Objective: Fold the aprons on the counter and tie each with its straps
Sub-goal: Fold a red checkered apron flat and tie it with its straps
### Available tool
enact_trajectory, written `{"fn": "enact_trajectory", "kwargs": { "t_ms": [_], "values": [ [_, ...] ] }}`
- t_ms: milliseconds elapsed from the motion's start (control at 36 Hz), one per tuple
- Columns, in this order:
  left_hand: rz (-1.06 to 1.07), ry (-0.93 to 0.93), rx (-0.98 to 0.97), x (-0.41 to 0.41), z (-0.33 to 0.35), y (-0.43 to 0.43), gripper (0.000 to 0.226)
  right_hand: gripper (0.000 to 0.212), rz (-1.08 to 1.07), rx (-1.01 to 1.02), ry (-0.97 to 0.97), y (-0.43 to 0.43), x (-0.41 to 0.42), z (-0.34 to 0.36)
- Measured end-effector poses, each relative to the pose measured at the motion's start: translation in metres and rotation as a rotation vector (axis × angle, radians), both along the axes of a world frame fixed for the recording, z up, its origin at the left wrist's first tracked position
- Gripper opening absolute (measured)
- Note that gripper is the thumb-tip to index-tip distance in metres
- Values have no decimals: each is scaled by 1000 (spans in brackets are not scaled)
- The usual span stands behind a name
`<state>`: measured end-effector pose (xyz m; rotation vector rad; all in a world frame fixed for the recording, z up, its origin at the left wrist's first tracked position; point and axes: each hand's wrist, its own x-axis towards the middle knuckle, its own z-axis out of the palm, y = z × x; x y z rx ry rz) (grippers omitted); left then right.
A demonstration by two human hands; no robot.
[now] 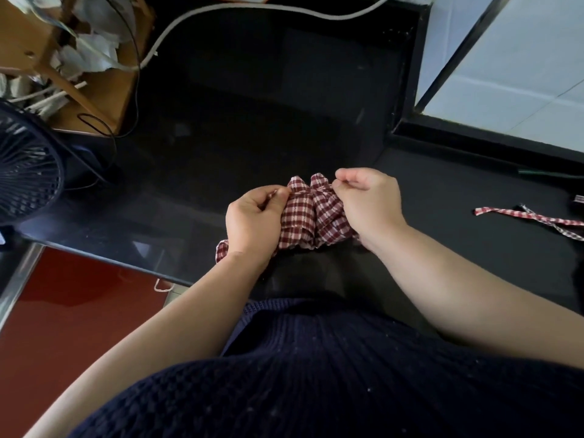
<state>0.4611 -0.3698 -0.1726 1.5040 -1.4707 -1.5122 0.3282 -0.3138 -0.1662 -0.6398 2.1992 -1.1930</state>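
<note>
I see left hand [252, 224], right hand [368, 203], fingers pinching the bunched checked apron [311, 216] — perhaps its strap — near edge of surface [252, 137]

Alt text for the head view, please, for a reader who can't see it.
A person's left hand and right hand pinch a bunched red-checked apron from either side on a black counter. Loose checked straps lie on the counter at right; a dark fan stands at far left.
</note>
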Motion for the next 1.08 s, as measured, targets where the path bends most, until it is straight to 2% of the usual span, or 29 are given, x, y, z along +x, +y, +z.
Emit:
{"fn": "enact_trajectory", "kwargs": {
  "t_ms": [111, 250, 417, 611, 667, 750, 889, 972, 1083],
  "values": [
    [-61, -58, -55, -1, -1, 1, 13, 26, 160, 2, 191, 9, 2, -6],
    [-38, -117, -202, 3, -12, 11, 13, 25, 357, -64, 435, 17, 7, -6],
    [-97, -125, -188, 1, -9, 9, 12, 29, 559, 6, 568, 13, -1, 3],
    [-72, -143, -82, 13, -9, 10, 14, 23, 602, 4, 562, 16, 4, -4],
    [-50, -157, -173, 16, -11, 17, 11, 21, 586, -27, 577, 22, 8, -11],
    [-58, -156, -327, 19, -15, 28, 20, 20, 565, -69, 607, 30, 16, -18],
    [-100, -165, -471, 19, -18, 26, 15, 33, 556, -150, 749, 27, 21, -15],
    [-107, -163, -485, 16, -17, 19, 15, 30, 509, -182, 801, 23, 25, -15],
    [-128, -120, -381, 17, -16, 7, 17, 30, 533, -162, 832, 20, 25, -18]
  ]
}}
